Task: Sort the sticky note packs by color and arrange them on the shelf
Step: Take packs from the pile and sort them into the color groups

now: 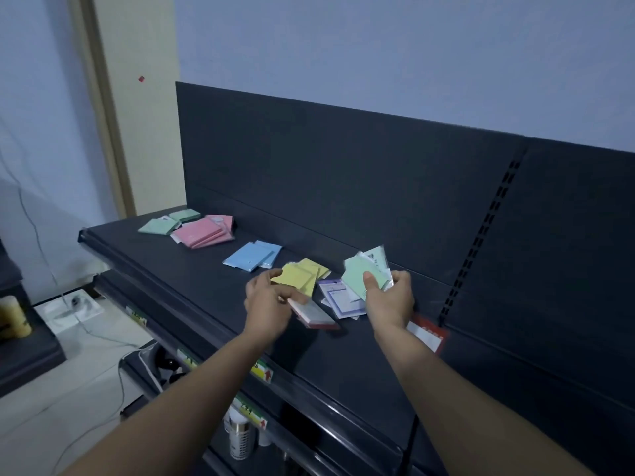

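Green packs [168, 221], two, lie at the shelf's [206, 304] far-left end beside one pink stack [204, 231], then come two blue packs [252, 257], a yellow pile [302, 274] and purple packs [338, 297]. Of the hands, the left hand [268, 300] pinches one red-edged pack [314, 316] lying flat, its long axis running rightward and nearer. The right hand [388, 297] grips a green fan [364, 276] tilted up and away.

Left forearm [178, 400]: bare, unsleeved, running in from 7 o'clock.
Right forearm [457, 389]: bare, unsleeved, running in from 5 o'clock.
Left hand [266, 298]: bare, slightly blurred.
Right hand [390, 297]: bare, short thumbnail showing.
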A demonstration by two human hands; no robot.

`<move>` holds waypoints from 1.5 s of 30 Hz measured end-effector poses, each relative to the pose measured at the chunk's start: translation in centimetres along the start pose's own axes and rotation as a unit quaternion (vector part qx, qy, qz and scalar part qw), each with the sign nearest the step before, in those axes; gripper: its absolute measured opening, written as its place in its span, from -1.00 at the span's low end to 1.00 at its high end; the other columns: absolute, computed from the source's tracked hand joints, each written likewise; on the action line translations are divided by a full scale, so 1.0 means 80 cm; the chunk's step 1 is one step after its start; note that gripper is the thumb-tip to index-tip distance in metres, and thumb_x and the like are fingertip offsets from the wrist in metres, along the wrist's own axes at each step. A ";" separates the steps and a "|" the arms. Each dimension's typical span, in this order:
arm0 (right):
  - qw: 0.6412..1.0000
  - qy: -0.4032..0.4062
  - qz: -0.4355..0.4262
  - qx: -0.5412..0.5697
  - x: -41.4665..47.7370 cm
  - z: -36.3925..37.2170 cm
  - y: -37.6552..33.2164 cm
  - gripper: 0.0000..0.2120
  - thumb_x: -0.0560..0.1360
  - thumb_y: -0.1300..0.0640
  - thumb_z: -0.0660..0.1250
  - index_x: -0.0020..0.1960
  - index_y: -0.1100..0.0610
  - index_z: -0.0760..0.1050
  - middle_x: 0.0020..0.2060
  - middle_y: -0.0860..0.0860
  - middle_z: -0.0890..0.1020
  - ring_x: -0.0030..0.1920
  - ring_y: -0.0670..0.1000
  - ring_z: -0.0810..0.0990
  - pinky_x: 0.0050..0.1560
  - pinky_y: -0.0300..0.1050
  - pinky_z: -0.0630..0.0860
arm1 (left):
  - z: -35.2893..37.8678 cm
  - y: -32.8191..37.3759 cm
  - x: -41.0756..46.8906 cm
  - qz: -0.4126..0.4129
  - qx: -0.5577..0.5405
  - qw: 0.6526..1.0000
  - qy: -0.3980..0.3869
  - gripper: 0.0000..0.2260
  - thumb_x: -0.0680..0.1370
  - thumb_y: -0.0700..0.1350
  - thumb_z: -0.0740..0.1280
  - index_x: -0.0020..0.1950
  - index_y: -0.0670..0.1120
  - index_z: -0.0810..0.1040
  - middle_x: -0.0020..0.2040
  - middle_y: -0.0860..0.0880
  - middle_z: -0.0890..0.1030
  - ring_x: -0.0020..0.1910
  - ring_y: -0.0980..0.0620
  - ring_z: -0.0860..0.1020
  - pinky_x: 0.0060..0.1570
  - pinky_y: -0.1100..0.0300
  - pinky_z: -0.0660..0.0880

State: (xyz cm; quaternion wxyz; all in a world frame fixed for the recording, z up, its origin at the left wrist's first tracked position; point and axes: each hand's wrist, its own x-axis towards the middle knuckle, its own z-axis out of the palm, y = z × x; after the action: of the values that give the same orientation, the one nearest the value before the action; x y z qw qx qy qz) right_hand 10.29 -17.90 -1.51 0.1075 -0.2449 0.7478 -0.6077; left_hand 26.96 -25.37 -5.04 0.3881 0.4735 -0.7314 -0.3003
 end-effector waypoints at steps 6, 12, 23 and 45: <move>0.999 -0.032 0.001 0.014 0.041 0.010 0.000 -0.76 0.48 0.08 0.42 -0.02 0.09 0.37 -0.16 -0.04 0.55 -0.15 0.04 0.56 -0.17 -0.15 0.42 | 0.040 0.020 0.031 0.072 -0.046 0.994 -0.067 -0.80 0.46 -0.42 0.37 -0.10 -0.17 0.71 0.22 0.00 0.42 0.15 0.10 0.41 -0.10 0.66 0.27; 0.998 -0.057 0.007 0.015 0.079 0.019 0.008 -0.76 0.45 0.10 0.45 -0.03 0.10 0.40 -0.11 0.00 0.60 -0.11 0.05 0.61 -0.11 -0.06 0.57 | 0.071 0.032 0.062 0.055 -0.059 0.988 -0.135 -0.74 0.42 -0.44 0.38 0.01 -0.18 0.69 0.07 -0.04 0.54 0.05 0.04 0.52 -0.11 0.60 0.37; 0.995 -0.091 0.009 0.050 0.101 0.050 0.010 -0.78 0.45 0.13 0.45 -0.04 0.08 0.42 -0.13 -0.02 0.61 -0.16 -0.03 0.61 -0.26 -0.18 0.50 | 0.062 0.040 0.086 -0.047 -0.202 0.964 -0.168 -0.61 0.41 -0.54 0.25 0.08 -0.16 0.57 0.04 -0.03 0.55 -0.12 0.20 0.60 -0.16 0.24 0.59; 0.991 0.115 0.058 0.032 0.056 -0.083 0.054 -0.82 0.43 0.15 0.46 -0.06 0.11 0.48 -0.19 -0.05 0.59 -0.20 -0.08 0.57 -0.28 -0.17 0.49 | 0.176 0.088 0.027 -0.081 -0.183 0.894 -0.402 -0.78 0.38 -0.23 0.35 0.00 -0.04 0.54 -0.08 -0.03 0.61 -0.04 -0.03 0.57 0.03 0.04 0.54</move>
State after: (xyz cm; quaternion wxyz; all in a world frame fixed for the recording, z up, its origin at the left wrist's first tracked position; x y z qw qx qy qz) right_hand 2.34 -13.82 -3.49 0.0635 -0.1255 0.7485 -0.6480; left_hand 11.20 -23.74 -6.06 0.1157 0.2904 -0.7161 -0.6241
